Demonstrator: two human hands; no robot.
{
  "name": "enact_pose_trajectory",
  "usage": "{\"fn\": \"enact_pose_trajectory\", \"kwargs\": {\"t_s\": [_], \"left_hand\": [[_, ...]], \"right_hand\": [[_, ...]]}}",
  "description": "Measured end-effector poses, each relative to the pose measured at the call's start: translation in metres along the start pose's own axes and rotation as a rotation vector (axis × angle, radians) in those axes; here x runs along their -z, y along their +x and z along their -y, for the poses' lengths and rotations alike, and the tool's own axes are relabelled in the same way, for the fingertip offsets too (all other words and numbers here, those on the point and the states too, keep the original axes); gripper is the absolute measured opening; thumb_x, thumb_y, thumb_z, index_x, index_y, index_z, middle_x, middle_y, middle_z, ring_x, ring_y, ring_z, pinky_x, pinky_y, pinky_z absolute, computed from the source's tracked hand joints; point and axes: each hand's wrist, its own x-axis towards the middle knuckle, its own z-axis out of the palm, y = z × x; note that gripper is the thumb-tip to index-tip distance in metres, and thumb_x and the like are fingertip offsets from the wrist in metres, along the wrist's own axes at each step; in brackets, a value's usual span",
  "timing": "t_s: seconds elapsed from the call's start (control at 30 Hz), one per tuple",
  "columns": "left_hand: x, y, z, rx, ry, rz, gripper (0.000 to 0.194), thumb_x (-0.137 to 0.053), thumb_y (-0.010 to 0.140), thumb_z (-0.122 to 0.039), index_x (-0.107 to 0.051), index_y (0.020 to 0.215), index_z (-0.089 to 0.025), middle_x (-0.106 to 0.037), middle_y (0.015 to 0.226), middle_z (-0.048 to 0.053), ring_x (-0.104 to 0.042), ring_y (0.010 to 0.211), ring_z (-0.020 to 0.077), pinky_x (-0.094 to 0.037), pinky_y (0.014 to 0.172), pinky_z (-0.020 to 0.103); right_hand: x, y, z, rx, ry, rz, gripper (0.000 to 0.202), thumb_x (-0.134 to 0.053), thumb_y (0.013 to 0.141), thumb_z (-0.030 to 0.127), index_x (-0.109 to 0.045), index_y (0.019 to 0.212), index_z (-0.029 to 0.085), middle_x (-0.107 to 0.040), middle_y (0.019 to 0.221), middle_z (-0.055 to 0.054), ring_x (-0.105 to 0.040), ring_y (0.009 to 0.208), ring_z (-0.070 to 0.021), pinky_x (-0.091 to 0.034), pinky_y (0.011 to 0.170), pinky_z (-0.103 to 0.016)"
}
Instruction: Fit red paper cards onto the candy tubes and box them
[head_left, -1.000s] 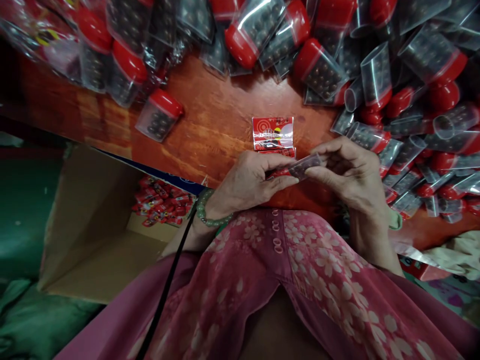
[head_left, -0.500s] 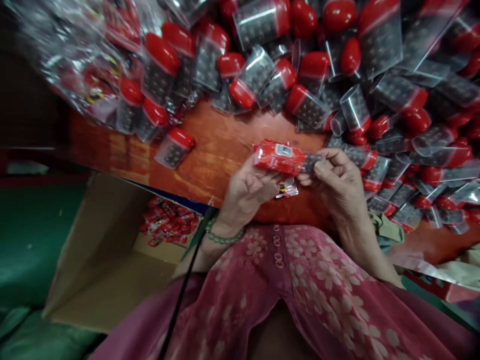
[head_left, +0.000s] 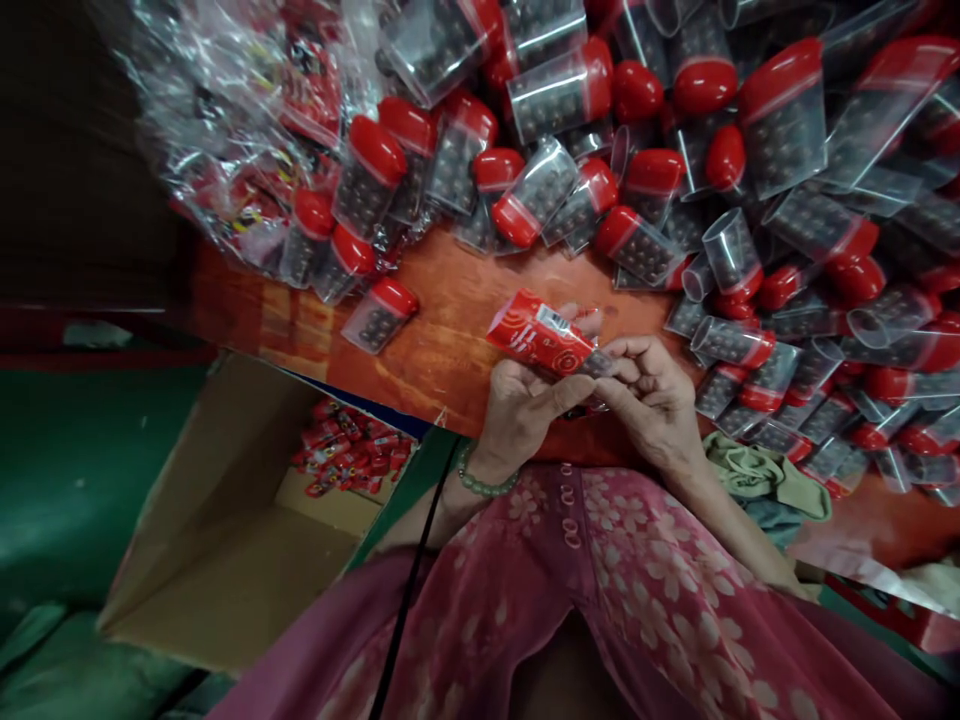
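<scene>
The left hand (head_left: 517,405) and the right hand (head_left: 652,400) are both pinching closed on a small red packet (head_left: 538,340), holding it just above the near edge of the red surface (head_left: 442,340). It is looking light, thin and crinkly, probably slippery, so gripping it by its two ends seems safest. Beyond the packet, the pile of red-capped containers (head_left: 637,240) is crowding the surface, while left of the packet the open cardboard box (head_left: 225,520) is giving free room.

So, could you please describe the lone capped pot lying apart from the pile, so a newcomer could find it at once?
Start at the red wooden table and its heap of clear red-capped pots. Look to the heap's near left fringe, above the open cardboard box. The stray pot lies on its side on bare wood, red cap pointing right, left of the left hand, with nothing stacked on it.
</scene>
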Motion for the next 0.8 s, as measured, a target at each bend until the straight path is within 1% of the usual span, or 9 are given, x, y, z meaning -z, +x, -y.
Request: {"fn": "enact_pose_trajectory", "kwargs": {"t_s": [0.1, 0.23, 0.43, 0.53, 0.6, 0.67, 0.7, 0.73, 0.8], "left_hand": [[-0.004, -0.001, -0.007, 0.022, -0.079, -0.038, 0.068, -0.072, 0.079, -0.070, -0.059, 0.130, -0.027, -0.068, 0.138, 0.013, -0.069, 0.123, 0.0263, -0.063, 0.083, 0.035], [-0.010, -0.007, -0.005, 0.113, -0.148, 0.018, 0.060, -0.070, 0.081, -0.070, -0.064, 0.119, -0.024, -0.075, 0.119, 0.011, -0.073, 0.110, 0.0252, -0.061, 0.074, 0.032], [-0.003, -0.017, 0.005, 0.121, -0.146, 0.139, 0.052, -0.073, 0.078, -0.070, -0.070, 0.094, -0.021, -0.076, 0.092, 0.006, -0.072, 0.091, 0.0221, -0.060, 0.085, 0.038], [0.008, -0.026, -0.001, 0.147, -0.132, 0.192, 0.050, -0.074, 0.077, -0.069, -0.072, 0.090, -0.021, -0.075, 0.084, 0.006, -0.071, 0.081, 0.0219, -0.059, 0.076, 0.037], [0.019, -0.037, -0.008, 0.106, -0.074, 0.197, 0.044, -0.074, 0.079, -0.065, -0.073, 0.088, -0.022, -0.076, 0.086, 0.008, -0.072, 0.084, 0.0237, -0.060, 0.075, 0.039], [0.038, -0.052, -0.014, 0.005, 0.010, 0.111, 0.037, -0.073, 0.083, -0.060, -0.073, 0.091, -0.024, -0.078, 0.092, 0.008, -0.074, 0.093, 0.0256, -0.061, 0.082, 0.042], [0.051, -0.061, -0.016, -0.063, 0.052, 0.015, 0.033, -0.071, 0.086, -0.058, -0.073, 0.094, -0.026, -0.079, 0.095, 0.006, -0.074, 0.096, 0.0254, -0.061, 0.087, 0.044], [0.067, -0.070, -0.017, -0.132, 0.098, -0.123, 0.031, -0.068, 0.088, -0.057, -0.073, 0.098, -0.028, -0.079, 0.097, 0.004, -0.074, 0.098, 0.0244, -0.060, 0.092, 0.045], [0.106, -0.091, -0.014, -0.216, 0.255, -0.450, 0.030, -0.063, 0.092, -0.056, -0.069, 0.107, -0.031, -0.079, 0.104, 0.000, -0.074, 0.102, 0.0215, -0.057, 0.101, 0.047]], "right_hand": [[-0.002, 0.000, 0.002, -0.018, 0.025, 0.077, 0.045, -0.081, 0.080, 0.049, -0.052, 0.108, 0.027, -0.076, 0.081, 0.005, -0.074, 0.068, -0.0124, -0.063, 0.070, -0.025], [-0.006, 0.000, 0.003, 0.025, 0.046, 0.081, 0.045, -0.083, 0.080, 0.049, -0.050, 0.104, 0.028, -0.074, 0.077, 0.007, -0.073, 0.062, -0.0127, -0.063, 0.065, -0.025], [-0.008, 0.009, -0.003, 0.091, -0.052, 0.029, 0.060, -0.097, 0.055, 0.051, -0.049, 0.082, 0.027, -0.062, 0.063, 0.011, -0.056, 0.047, -0.0092, -0.048, 0.046, -0.020], [-0.011, 0.009, -0.003, 0.066, -0.125, 0.127, 0.060, -0.097, 0.053, 0.054, -0.051, 0.080, 0.026, -0.058, 0.059, 0.010, -0.049, 0.046, -0.0085, -0.042, 0.044, -0.020], [-0.013, 0.006, 0.001, 0.058, -0.213, 0.260, 0.056, -0.095, 0.057, 0.055, -0.055, 0.083, 0.025, -0.063, 0.064, 0.008, -0.054, 0.051, -0.0097, -0.044, 0.047, -0.021], [-0.012, -0.001, 0.010, 0.062, -0.340, 0.413, 0.049, -0.092, 0.066, 0.051, -0.061, 0.093, 0.025, -0.068, 0.070, 0.006, -0.060, 0.058, -0.0114, -0.047, 0.053, -0.022], [-0.011, -0.004, 0.014, 0.067, -0.412, 0.462, 0.045, -0.090, 0.071, 0.049, -0.063, 0.099, 0.024, -0.069, 0.072, 0.005, -0.062, 0.060, -0.0120, -0.048, 0.055, -0.023], [-0.008, -0.007, 0.019, 0.081, -0.479, 0.473, 0.040, -0.086, 0.077, 0.046, -0.065, 0.104, 0.024, -0.070, 0.072, 0.005, -0.063, 0.061, -0.0123, -0.048, 0.057, -0.023], [0.001, -0.013, 0.027, 0.151, -0.601, 0.384, 0.029, -0.080, 0.085, 0.040, -0.067, 0.106, 0.024, -0.072, 0.076, 0.003, -0.066, 0.063, -0.0130, -0.049, 0.061, -0.025]]}}
